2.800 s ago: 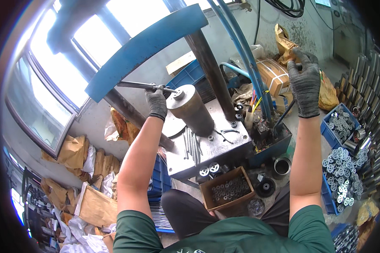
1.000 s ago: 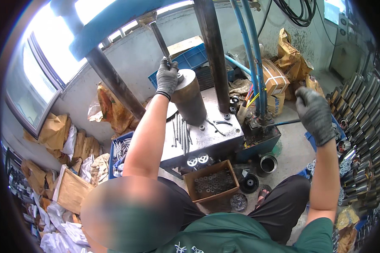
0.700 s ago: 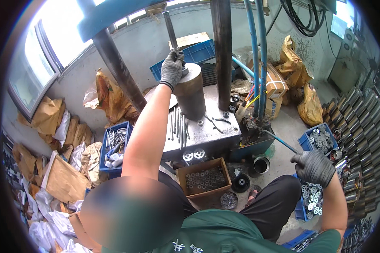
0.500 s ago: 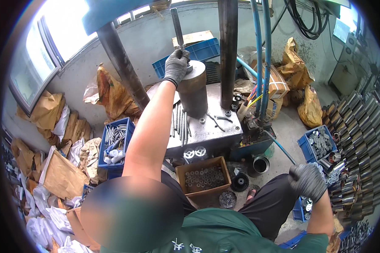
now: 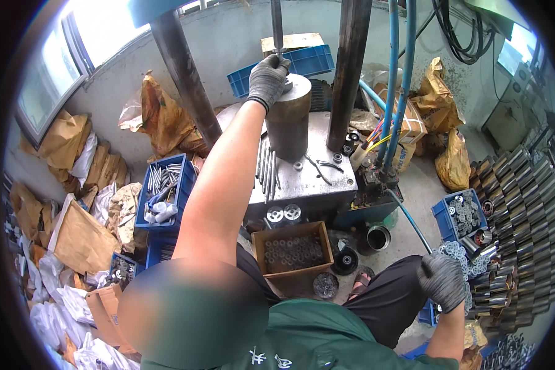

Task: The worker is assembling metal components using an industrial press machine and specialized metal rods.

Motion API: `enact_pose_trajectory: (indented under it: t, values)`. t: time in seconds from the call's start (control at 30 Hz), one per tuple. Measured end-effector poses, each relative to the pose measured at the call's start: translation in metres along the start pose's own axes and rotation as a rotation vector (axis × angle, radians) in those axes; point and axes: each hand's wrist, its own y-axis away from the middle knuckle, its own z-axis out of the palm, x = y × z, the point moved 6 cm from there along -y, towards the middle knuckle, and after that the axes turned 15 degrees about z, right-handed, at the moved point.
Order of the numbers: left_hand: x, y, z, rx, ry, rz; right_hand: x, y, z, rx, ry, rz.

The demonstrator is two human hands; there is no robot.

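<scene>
My left hand (image 5: 269,80), in a grey glove, is closed around the lower part of an upright metal shaft (image 5: 277,28). It holds the shaft over the top of a thick steel cylinder (image 5: 288,126), which stands on the metal press table (image 5: 327,132). The shaft's foot is hidden by my fingers, and its upper end runs out of the picture. At the right, above my knee, my gloved right hand (image 5: 443,282) grips the end of a blue lever (image 5: 410,219) that slopes up to the press's base. Several thin metal rods (image 5: 267,169) lie left of the cylinder.
Dark steel columns (image 5: 185,77) flank the table. An open box (image 5: 293,250) of small round parts sits on the floor in front. Blue crates (image 5: 166,191) stand left; another crate (image 5: 459,213) and stacked metal tubes (image 5: 518,228) stand right. Paper sacks (image 5: 160,117) line the wall.
The shaft stands more upright, and its top has passed beyond the picture's upper edge. My right hand and the lever's end are slightly lower. The whole view has shifted a little.
</scene>
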Motion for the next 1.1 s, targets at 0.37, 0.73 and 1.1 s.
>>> enact_pose_trajectory:
  t: [0.37, 0.73, 1.1]
  values:
    - [0.007, 0.001, -0.004, -0.008, -0.036, -0.043, 0.003, -0.001, 0.003, 0.046, -0.039, 0.062]
    - [0.001, 0.000, 0.000, -0.009, -0.050, -0.019, 0.003, -0.002, 0.001, 0.078, -0.052, 0.101]
    - [-0.010, -0.002, 0.002, 0.049, -0.001, 0.061, -0.002, -0.008, -0.009, 0.097, -0.060, 0.065]
